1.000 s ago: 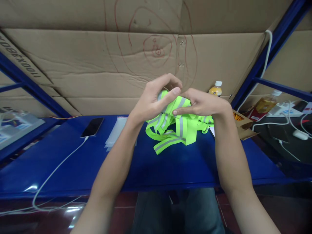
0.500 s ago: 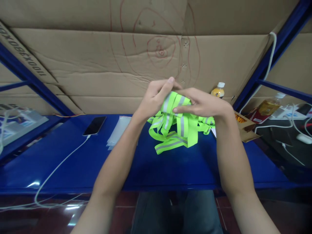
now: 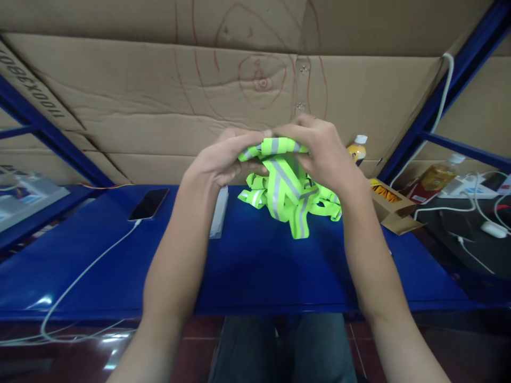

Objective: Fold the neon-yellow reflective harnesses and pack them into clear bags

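Both hands hold a bundle of neon yellow-green reflective strap (image 3: pixel 279 146) with grey stripes, raised above the blue table. My left hand (image 3: pixel 231 154) grips its left end, thumb side underneath. Around the right end curl the fingers of my right hand (image 3: pixel 315 146). Loose lengths of the strap (image 3: pixel 277 191) hang below the hands, and more of it lies heaped on the tabletop behind. Some fingertips are hidden behind the bundle.
A phone (image 3: pixel 148 204) on a white cable lies at left. Clear plastic bags (image 3: pixel 219 215) sit beside my left forearm. To the right are an open cardboard box (image 3: pixel 393 205), an orange-labelled bottle (image 3: pixel 357 149) and another bottle (image 3: pixel 439 175). A cardboard wall (image 3: pixel 139 85) stands behind.
The hands have moved apart and turned, so the strap bundle is now stretched level between them. The hanging ends have swung, and the left forearm covers more of the plastic bags.
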`<action>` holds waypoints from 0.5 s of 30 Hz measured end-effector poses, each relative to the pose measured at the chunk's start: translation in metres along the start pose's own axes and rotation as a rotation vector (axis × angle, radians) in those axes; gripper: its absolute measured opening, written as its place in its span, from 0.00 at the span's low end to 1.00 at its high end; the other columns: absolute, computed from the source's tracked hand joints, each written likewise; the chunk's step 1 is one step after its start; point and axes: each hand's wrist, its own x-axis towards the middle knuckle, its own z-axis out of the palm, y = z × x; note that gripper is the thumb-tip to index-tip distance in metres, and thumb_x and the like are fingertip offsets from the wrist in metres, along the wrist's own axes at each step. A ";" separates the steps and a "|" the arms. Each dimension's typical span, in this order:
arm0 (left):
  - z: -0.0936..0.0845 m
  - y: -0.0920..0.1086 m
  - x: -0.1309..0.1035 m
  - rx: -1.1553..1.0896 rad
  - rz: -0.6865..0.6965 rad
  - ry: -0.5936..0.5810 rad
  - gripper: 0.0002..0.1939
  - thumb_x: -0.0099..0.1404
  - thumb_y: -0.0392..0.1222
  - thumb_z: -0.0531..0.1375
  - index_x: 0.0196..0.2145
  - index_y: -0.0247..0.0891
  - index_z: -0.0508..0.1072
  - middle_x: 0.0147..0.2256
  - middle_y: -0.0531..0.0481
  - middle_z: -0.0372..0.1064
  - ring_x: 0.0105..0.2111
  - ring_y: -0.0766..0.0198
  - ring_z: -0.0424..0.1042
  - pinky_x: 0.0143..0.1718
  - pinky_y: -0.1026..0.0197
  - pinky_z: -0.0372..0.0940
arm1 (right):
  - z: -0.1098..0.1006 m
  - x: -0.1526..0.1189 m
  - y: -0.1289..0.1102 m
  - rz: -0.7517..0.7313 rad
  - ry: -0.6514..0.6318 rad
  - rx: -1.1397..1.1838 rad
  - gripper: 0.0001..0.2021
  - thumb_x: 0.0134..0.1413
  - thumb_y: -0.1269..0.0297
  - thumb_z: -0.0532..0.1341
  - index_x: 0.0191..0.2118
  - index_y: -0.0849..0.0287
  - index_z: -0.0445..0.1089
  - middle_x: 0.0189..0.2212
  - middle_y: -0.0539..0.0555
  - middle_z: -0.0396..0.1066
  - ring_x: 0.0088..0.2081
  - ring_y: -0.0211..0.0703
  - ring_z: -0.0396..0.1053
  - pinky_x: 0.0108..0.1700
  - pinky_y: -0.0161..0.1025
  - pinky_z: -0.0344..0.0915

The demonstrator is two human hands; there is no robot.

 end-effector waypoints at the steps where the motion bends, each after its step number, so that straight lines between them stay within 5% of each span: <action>1: -0.002 0.000 0.001 -0.009 0.006 0.014 0.19 0.58 0.54 0.79 0.30 0.37 0.81 0.32 0.47 0.75 0.32 0.61 0.75 0.31 0.58 0.76 | 0.002 0.001 -0.003 0.011 0.031 -0.011 0.18 0.73 0.60 0.59 0.62 0.48 0.75 0.54 0.60 0.76 0.59 0.63 0.72 0.65 0.57 0.69; 6: -0.014 -0.003 0.002 0.067 0.114 0.056 0.16 0.56 0.47 0.80 0.35 0.39 0.82 0.37 0.46 0.80 0.39 0.55 0.79 0.41 0.53 0.77 | -0.003 -0.001 -0.007 -0.079 0.029 0.086 0.27 0.67 0.54 0.68 0.67 0.53 0.70 0.65 0.64 0.69 0.68 0.63 0.67 0.73 0.58 0.64; 9: -0.014 0.001 -0.005 0.184 0.269 0.047 0.20 0.54 0.47 0.82 0.43 0.42 0.85 0.41 0.48 0.81 0.42 0.53 0.80 0.44 0.52 0.75 | -0.008 -0.003 0.002 -0.078 0.070 0.183 0.25 0.68 0.51 0.68 0.65 0.55 0.70 0.65 0.63 0.72 0.66 0.60 0.70 0.70 0.55 0.66; 15: -0.002 0.013 -0.016 0.499 0.491 -0.093 0.20 0.62 0.54 0.78 0.47 0.43 0.84 0.43 0.47 0.79 0.43 0.53 0.77 0.44 0.52 0.71 | -0.010 -0.006 0.023 -0.019 -0.160 0.266 0.24 0.66 0.37 0.68 0.43 0.57 0.76 0.35 0.51 0.77 0.41 0.48 0.73 0.44 0.42 0.69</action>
